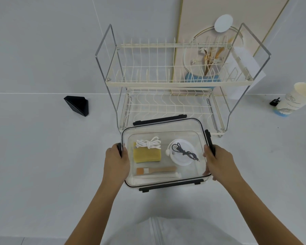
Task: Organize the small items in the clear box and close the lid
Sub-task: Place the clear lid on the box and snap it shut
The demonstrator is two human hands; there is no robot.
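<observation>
A clear box (187,180) with a clear lid on top and black latches sits on the white counter in front of me. My left hand (116,160) grips its left latch and my right hand (219,160) grips its right latch. Inside lie a yellow sponge (147,155), a coiled white cable (149,143), a white round disc (181,160) with a black cable (185,152) on it, a small wooden brush (156,170) and a white stick (159,175). The front latch (170,185) and back latch (159,119) stick outward.
A two-tier cream wire dish rack (166,82) stands right behind the box. A black triangular object (77,105) lies at the left. A paper cup (294,99) and a small black clip (274,102) are at the far right. A framed picture leans on the wall.
</observation>
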